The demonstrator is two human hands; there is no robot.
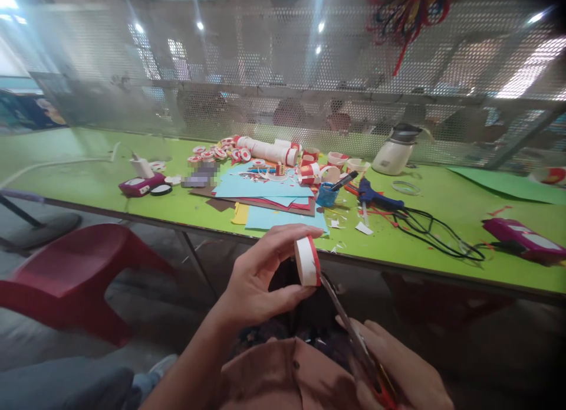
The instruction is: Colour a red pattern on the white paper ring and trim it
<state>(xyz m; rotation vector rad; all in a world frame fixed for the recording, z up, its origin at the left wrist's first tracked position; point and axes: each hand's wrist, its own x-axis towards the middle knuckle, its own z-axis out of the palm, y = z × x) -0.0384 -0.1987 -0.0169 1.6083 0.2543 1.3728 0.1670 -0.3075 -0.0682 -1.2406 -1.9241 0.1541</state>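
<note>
My left hand [265, 274] grips a short ring [306, 261], white on its outer wall with a red rim on the right side, between the thumb below and the fingers above. Both are held in front of the table's near edge. A pair of scissors [347, 324] with red handles is in my right hand [393, 357], its fingers closed about the handles. The blade tips meet the ring's red rim at its lower right. Motion smears part of the right hand and the handles.
On the green table [442, 221] lie light-blue paper sheets [265, 189], white-and-red rings, a long white roll [267, 150], a blue glue gun [378, 194] with a black cable and a kettle [397, 149]. A red stool [84, 262] stands at left. Perforated metal screens the back.
</note>
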